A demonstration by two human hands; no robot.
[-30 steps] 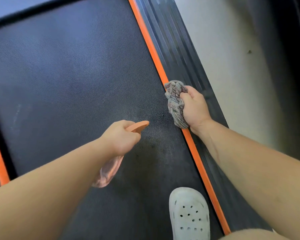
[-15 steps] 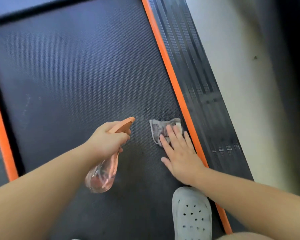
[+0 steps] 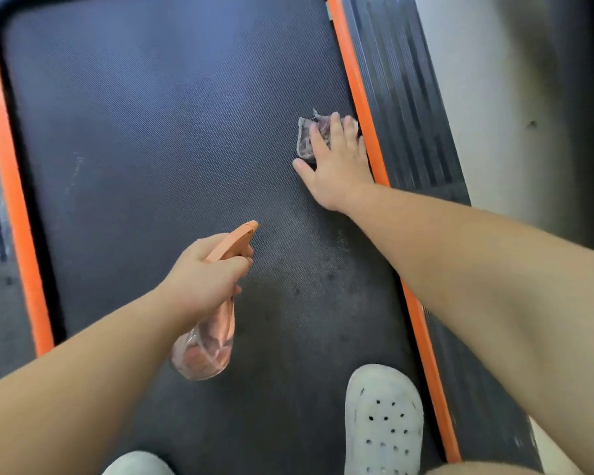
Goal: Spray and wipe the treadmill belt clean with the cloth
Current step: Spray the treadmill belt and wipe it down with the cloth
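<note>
A dark textured treadmill belt (image 3: 158, 138) edged by orange strips fills my view. My right hand (image 3: 336, 162), fingers straight, presses a crumpled grey patterned cloth (image 3: 306, 138) flat near the belt's right edge. My left hand (image 3: 203, 279) grips a clear plastic spray bottle with an orange head (image 3: 213, 337) above the belt's middle.

The one camera sat on the person's head and looked forward and steeply down onto the belt (image 3: 151, 132), which filled most of the wide frame and ran away toward 12 o'clock. It was close. Both forearms entered from the bottom corners, the left hand (image 3: 203, 275) with the bottle (image 3: 203, 351) near centre, the right hand (image 3: 340, 162) flat on the cloth (image 3: 304, 138) toward 1 o'clock. A shoe (image 3: 383, 419) stood at 5 o'clock, almost under the lens. The right strip (image 3: 356, 80) crossed from 12 to 5 o'clock, with floor (image 3: 487, 97) beyond it at 2 o'clock.
</note>
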